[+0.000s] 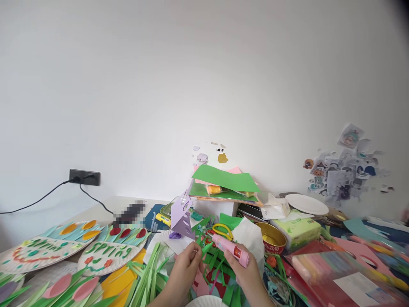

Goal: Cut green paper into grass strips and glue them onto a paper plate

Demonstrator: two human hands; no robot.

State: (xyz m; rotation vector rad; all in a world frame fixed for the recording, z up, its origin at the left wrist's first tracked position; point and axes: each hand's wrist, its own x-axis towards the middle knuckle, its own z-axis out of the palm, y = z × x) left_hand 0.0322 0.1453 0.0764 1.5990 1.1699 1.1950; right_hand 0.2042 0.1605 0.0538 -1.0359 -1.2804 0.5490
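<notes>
My left hand (188, 265) is closed, thumb and fingers pinching a small green paper leaf (207, 248). In my right hand (245, 270) is a pink glue gun (230, 248), wrapped by the fingers, its nozzle pointing up and left just above the leaf. I cannot tell whether the nozzle touches the paper. Below both hands lie green paper cuttings (220, 266) and, lower down, part of a white paper plate (207, 302). Yellow-handled scissors (223, 230) rest just beyond the glue gun. Cut purple paper (182, 215) stands beyond my left hand.
Decorated "Spring" plates (107, 258) with paper tulips lie at the left. Long green paper strips (150, 273) sit beside my left forearm. Behind are stacked coloured sheets (226, 178). A gold-lined tin (271, 236), tissue pack (297, 230) and red plastic packet (338, 273) crowd the right.
</notes>
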